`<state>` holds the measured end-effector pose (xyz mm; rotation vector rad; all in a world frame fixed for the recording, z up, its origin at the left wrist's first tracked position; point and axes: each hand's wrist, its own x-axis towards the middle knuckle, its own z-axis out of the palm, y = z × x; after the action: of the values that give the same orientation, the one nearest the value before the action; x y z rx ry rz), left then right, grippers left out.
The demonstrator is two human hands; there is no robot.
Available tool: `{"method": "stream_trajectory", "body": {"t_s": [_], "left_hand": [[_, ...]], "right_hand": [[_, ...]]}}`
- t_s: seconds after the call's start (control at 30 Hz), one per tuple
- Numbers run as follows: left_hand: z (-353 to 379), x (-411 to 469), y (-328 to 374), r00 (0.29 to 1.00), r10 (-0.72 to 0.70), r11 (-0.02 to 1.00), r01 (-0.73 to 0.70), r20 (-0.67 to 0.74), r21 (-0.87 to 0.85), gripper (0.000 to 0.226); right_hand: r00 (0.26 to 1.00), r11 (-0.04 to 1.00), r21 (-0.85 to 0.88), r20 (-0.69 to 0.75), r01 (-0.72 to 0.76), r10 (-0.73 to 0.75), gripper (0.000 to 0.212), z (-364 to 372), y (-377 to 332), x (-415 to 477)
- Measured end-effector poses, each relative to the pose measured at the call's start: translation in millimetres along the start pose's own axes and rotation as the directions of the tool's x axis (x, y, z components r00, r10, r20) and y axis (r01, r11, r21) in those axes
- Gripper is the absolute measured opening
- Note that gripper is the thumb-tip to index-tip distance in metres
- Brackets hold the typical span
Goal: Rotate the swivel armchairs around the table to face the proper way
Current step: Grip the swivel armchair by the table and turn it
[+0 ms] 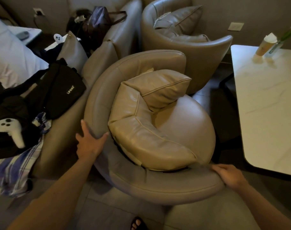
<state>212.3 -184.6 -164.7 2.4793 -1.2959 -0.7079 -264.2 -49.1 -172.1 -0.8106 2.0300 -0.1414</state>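
From the head view, the near chair point(158, 123) sits just left of the table point(267, 103), with a dark strip of floor between them. Its open side looks toward the table and a bit away from the person. Its curved back wraps round the side nearest the person.

Both hands are on that back. The left hand point(90, 143) is spread open and pressed flat on the rim, thumb hooked over the top, on the side far from the table. The right hand point(231, 176) curls over the end of the rim on the side close to the table. The hands are wide apart. I think this is so one can push while the other pulls, which makes a swivel seat turn.

A loose pillow point(164, 88) leans in the seat, so it will likely ride along.

The far chair point(191, 44) stands behind the near one, also left of the table. Its open side seems to point partly toward the table too.

Count: two chairs, one table, two pillows (one in each chair), and two white controllers, with one point(8, 130) on the black bags point(55, 93) far left of the table. A cup point(264, 45) stands on the table's far end.
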Motion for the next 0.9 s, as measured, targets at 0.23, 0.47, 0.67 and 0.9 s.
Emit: {"method": "stream_trajectory", "body": {"t_s": [0.23, 0.47, 0.67, 0.9], "left_hand": [[10.1, 3.3, -8.3, 0.992, -0.119, 0.989, 0.123, 0.05, -0.087, 0.121], [8.2, 5.7, -7.1, 0.993, -0.11, 0.99, 0.115, 0.052, -0.087, 0.117], [5.9, 16.0, -3.5, 0.995, -0.079, 0.992, 0.085, 0.067, -0.09, 0.115], [-6.1, 43.4, 7.5, 0.996, -0.072, 0.995, 0.076, 0.061, -0.066, 0.113]], "right_hand": [[0.943, 0.768, 0.556, 0.268, -0.318, 0.196, 0.04, 24.1, 22.5, 11.6], [0.936, 0.717, 0.616, 0.316, -0.326, 0.154, 0.047, 24.7, 25.3, 11.2], [0.931, 0.666, 0.659, 0.323, -0.35, 0.169, 0.044, 33.3, 22.9, 7.1], [0.91, 0.649, 0.651, 0.372, -0.395, 0.181, 0.044, 62.0, 11.2, -10.8]]}}
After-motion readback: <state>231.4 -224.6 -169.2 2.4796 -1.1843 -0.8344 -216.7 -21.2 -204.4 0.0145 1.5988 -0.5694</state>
